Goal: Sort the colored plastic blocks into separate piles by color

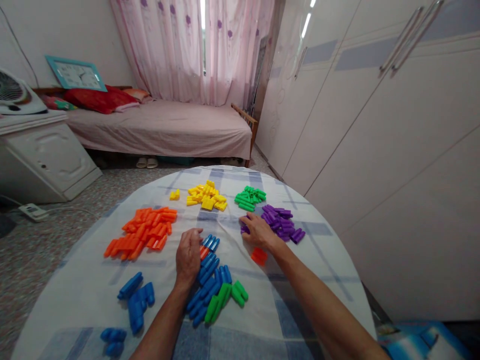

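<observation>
My left hand [189, 254] rests on its side at the left edge of a pile of blue plastic building blocks [204, 295]. Its fingers are curled together, and what they hold, if anything, is hidden. One orange block [203, 252] lies among the blue ones, beside this hand. At the left side of the purple heap [279, 220], my right hand [257, 231] has its fingers closed around a purple block [244, 226]. A loose orange block [259, 256] lies under my right wrist. Green blocks [218, 303] sit against the near end of the blue pile.
Orange [144, 232], yellow [207, 195] and green [250, 198] heaps are spread over the round cloth-covered table [318, 310]. More blue blocks [137, 305] lie at the near left. A bed [168, 122] stands behind, and a tall wardrobe [375, 125] along the right.
</observation>
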Demonstrator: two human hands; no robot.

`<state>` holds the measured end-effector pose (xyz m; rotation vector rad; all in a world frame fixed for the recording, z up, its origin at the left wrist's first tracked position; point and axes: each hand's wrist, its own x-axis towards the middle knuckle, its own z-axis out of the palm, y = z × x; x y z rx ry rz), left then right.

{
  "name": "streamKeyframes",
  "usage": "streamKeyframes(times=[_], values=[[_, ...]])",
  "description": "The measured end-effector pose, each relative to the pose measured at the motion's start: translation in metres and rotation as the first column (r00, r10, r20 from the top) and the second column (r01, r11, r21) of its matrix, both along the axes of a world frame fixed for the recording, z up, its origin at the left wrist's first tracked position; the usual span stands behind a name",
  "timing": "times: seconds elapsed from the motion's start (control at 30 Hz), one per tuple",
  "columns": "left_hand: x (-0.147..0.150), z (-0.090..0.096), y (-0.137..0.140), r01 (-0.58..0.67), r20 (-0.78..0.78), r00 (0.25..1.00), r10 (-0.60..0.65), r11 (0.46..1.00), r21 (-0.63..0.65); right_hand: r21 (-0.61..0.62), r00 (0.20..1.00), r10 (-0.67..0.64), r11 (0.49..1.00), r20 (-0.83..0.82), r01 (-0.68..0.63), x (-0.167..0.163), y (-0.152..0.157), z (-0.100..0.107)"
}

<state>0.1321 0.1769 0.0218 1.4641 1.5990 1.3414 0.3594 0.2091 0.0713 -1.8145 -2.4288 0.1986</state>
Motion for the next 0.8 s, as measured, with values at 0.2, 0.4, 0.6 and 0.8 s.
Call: streamKeyframes(times=[0.2,0.4,0.6,0.8], values=[[0.000,0.000,0.000,0.000,-0.010,1.000,0.000,1.000,0.015,0.086,0.998,-0.003,0.996,-0.066,0.009,-0.003,-0.005,-0.009],[0.000,0.000,0.000,0.007,-0.008,1.000,-0.007,1.000,0.001,0.266,0.961,-0.099,0.949,-0.257,0.169,0.035,-0.019,0.006],[-0.001,0.000,0.000,0.010,-0.026,1.000,-0.010,1.000,-0.008,0.273,0.927,-0.286,0.897,-0.243,0.348,0.082,-0.015,0.025],[-0.001,0.001,0.000,0.010,-0.033,0.999,-0.011,1.000,-0.008,0.272,0.892,-0.226,0.897,-0.392,0.347,0.101,-0.010,0.009]])
